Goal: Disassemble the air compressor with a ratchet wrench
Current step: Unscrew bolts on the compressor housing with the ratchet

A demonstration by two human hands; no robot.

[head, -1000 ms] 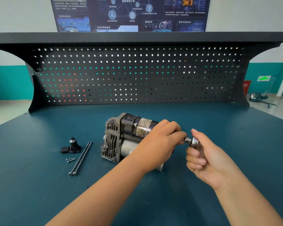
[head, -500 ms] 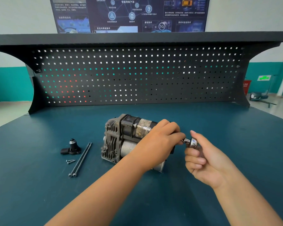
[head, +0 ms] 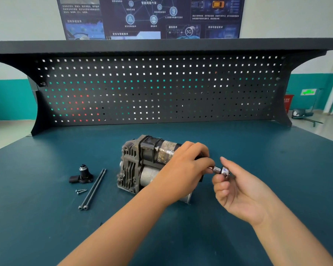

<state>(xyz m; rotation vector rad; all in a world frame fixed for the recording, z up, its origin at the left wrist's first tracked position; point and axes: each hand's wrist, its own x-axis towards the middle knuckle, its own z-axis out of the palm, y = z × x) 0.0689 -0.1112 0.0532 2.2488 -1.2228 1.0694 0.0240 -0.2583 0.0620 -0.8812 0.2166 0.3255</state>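
The air compressor lies on its side in the middle of the blue bench, its grey finned head to the left and its motor body to the right. My left hand grips the right end of the motor body. A chrome ratchet wrench sticks out from that end. My right hand holds the wrench head between thumb and curled fingers. The wrench's handle is hidden by my hand.
Left of the compressor lie two long black bolts, two small screws and a black fitting. A black pegboard with a shelf closes the back of the bench.
My right hand has turned slightly on the wrench head, with the thumb now raised above it. The left hand and the compressor stay where they were.
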